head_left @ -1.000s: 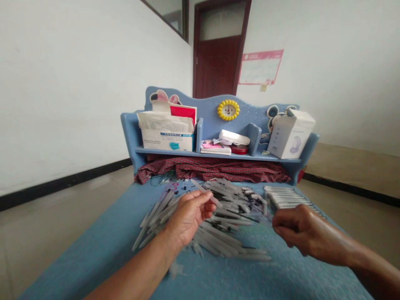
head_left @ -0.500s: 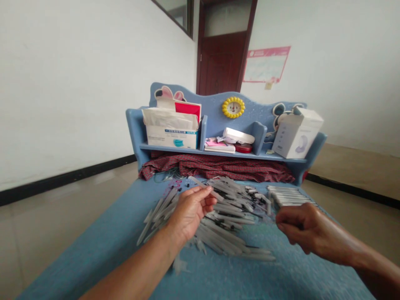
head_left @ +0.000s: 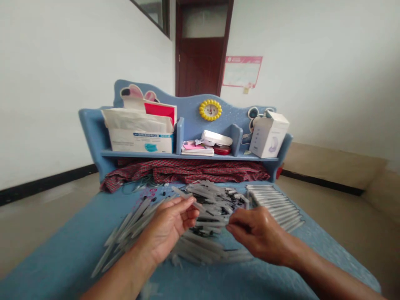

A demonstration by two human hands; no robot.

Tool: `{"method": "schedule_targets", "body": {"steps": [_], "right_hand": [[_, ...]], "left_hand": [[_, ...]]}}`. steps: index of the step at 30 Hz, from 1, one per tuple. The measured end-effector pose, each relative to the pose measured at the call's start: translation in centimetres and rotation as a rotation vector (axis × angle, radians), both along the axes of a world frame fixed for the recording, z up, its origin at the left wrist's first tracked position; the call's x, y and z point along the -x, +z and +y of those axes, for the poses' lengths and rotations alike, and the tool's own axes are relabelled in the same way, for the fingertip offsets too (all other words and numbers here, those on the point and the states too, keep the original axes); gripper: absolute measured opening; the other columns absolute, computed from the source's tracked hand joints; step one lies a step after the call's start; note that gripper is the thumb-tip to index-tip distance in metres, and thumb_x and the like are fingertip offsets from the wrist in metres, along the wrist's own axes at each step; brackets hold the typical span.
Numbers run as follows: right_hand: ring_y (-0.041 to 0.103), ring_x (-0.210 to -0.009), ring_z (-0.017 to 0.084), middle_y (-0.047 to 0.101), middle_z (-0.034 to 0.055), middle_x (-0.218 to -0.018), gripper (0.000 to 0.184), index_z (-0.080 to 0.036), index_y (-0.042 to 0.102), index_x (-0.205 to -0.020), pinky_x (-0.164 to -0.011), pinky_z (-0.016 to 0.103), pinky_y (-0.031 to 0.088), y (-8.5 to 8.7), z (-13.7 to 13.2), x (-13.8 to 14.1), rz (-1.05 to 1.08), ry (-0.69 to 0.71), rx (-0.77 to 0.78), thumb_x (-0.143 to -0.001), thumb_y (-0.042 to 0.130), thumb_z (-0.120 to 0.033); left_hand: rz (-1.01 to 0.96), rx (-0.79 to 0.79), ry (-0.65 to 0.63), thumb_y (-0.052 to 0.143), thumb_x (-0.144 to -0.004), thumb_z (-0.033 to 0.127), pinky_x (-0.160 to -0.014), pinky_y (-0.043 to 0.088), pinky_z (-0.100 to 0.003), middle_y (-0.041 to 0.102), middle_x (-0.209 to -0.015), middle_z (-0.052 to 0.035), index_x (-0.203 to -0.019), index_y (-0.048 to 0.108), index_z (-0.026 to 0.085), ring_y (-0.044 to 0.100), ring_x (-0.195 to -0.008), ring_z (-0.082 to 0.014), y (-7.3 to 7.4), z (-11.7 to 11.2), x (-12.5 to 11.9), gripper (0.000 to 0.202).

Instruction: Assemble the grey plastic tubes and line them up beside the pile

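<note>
A loose heap of grey translucent pen barrels (head_left: 200,212) lies across the blue desk top (head_left: 71,250). My left hand (head_left: 168,227) is palm up over the heap, thumb and fingers pinching one grey barrel (head_left: 184,196) that points up and to the left. My right hand (head_left: 258,233) hovers just right of it with fingers curled together at the heap's edge; whether they grip anything is hidden. A neat row of finished grey pens (head_left: 275,202) lies to the right.
The desk's blue shelf (head_left: 187,155) carries a mask box (head_left: 139,139), pink papers (head_left: 195,146), a red tin and a white carton (head_left: 268,135). A red plaid cloth (head_left: 187,171) is bunched under it. Behind stand white walls and a brown door (head_left: 200,62).
My right hand has moved left toward my left hand and the heap. The view has swung to the right, shifting the desk leftward. The left hand keeps its barrel.
</note>
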State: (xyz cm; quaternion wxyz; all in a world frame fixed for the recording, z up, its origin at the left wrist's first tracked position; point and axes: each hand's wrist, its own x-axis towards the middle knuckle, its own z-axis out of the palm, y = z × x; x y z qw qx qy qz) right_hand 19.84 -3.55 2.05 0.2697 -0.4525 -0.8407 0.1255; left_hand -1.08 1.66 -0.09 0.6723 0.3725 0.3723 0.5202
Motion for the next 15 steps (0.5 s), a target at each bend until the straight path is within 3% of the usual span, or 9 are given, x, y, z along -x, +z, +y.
{"method": "schedule_targets", "body": {"steps": [4, 8, 12, 15], "right_hand": [[0.045, -0.049, 0.007, 0.055, -0.0013, -0.055, 0.021, -0.016, 0.062, -0.072, -0.049, 0.018, 0.031, -0.5, 1.6, 2.3, 0.063, 0.000, -0.123, -0.083, 0.048, -0.028], [0.042, -0.047, 0.008, 0.054, -0.0009, -0.052, 0.029, -0.016, 0.062, -0.068, -0.047, 0.020, 0.029, -0.6, 3.0, 3.6, 0.105, -0.041, -0.160, -0.083, 0.050, -0.037], [0.048, -0.051, 0.008, 0.058, -0.0009, -0.056, 0.034, -0.015, 0.063, -0.071, -0.048, 0.018, 0.031, 0.5, 3.9, 2.2, 0.104, 0.015, -0.075, -0.083, 0.050, -0.044], [0.055, -0.056, 0.009, 0.061, -0.0002, -0.060, 0.029, -0.015, 0.064, -0.074, -0.052, 0.018, 0.035, 1.7, 5.4, -0.4, -0.048, -0.073, -0.033, -0.085, 0.047, -0.035]], "left_hand": [[-0.014, 0.033, -0.047, 0.062, -0.074, 0.009, -0.049, 0.051, -0.020, 0.064, -0.067, -0.0031, -0.076, 0.063, 0.011, 0.061, -0.055, -0.0111, 0.0, 0.0, -0.2, 0.003], [-0.042, 0.072, -0.011, 0.058, -0.077, 0.007, -0.047, 0.051, -0.019, 0.063, -0.065, -0.0024, -0.078, 0.064, 0.011, 0.061, -0.053, -0.0105, 0.6, 0.0, -0.2, 0.007], [-0.073, 0.077, 0.027, 0.055, -0.078, 0.006, -0.047, 0.051, -0.020, 0.064, -0.064, -0.0030, -0.075, 0.065, 0.010, 0.061, -0.053, -0.0104, 1.0, 0.2, -0.1, 0.011], [-0.111, 0.064, 0.043, 0.053, -0.079, 0.005, -0.047, 0.052, -0.020, 0.065, -0.066, -0.0042, -0.074, 0.064, 0.010, 0.060, -0.052, -0.0100, 1.1, 0.3, 0.0, 0.013]]}}
